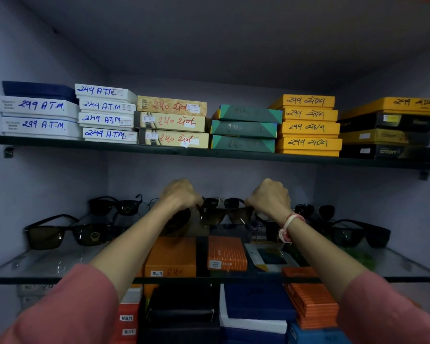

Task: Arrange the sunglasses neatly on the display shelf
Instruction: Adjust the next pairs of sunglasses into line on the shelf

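Note:
A pair of brown-lensed sunglasses (pixel 225 216) hangs just above the glass display shelf (pixel 407 266) at its centre. My left hand (pixel 180 194) grips its left end and my right hand (pixel 271 198) grips its right end, both fingers closed. Behind it stands another dark pair (pixel 224 202). On the shelf's left lie a large dark pair (pixel 67 233) and a smaller one (pixel 117 206). Two more dark pairs (pixel 314 211) (pixel 360 234) sit on the right.
The upper glass shelf (pixel 209 152) carries stacks of labelled boxes: white (pixel 40 115), beige (pixel 171 122), green (pixel 243 129), yellow (pixel 308 126), black (pixel 387 135). Under the display shelf are orange (pixel 170 256), blue and black boxes. Grey walls close both sides.

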Demonstrator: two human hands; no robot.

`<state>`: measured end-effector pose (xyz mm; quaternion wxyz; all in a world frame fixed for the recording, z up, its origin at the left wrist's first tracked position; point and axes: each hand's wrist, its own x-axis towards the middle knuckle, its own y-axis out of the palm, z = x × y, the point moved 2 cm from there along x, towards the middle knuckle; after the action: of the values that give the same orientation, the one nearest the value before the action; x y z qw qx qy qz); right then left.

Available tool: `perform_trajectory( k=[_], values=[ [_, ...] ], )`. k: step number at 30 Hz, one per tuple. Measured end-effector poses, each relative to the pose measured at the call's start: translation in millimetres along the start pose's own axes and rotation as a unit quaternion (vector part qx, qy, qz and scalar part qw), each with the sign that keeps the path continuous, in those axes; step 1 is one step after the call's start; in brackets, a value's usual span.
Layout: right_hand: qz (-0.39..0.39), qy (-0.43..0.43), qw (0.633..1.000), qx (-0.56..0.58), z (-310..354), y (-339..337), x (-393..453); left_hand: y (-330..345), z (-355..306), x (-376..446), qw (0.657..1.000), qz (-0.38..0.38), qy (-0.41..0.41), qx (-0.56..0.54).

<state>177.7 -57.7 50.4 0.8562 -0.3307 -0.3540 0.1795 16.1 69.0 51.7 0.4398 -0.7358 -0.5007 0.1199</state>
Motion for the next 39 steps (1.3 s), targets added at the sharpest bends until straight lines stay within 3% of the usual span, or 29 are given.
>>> perform_trajectory(
  k=[5, 22, 32, 35, 37, 39],
  values=[
    [0.057, 0.017, 0.998, -0.021, -7, -1, -1, 12, 1, -2, 0.999, 0.023, -0.025, 0.006],
    [0.144, -0.038, 0.988, -0.046, -12, 17, 0, 20, 4, -8, 0.997, 0.042, -0.024, 0.060],
    [0.146, -0.038, 0.983, -0.103, -11, 16, 1, 16, 13, -5, 0.996, 0.048, -0.011, 0.069],
    [0.108, -0.051, 0.981, -0.156, -7, 13, 6, 5, 29, 1, 0.998, -0.007, -0.003, 0.059],
    [0.083, -0.059, 0.982, -0.159, -1, 11, 8, -4, 40, 1, 0.995, -0.041, 0.003, 0.095],
    [0.070, -0.062, 0.985, -0.144, 7, 9, 8, -12, 51, -2, 0.988, -0.027, -0.005, 0.155]
  ],
)
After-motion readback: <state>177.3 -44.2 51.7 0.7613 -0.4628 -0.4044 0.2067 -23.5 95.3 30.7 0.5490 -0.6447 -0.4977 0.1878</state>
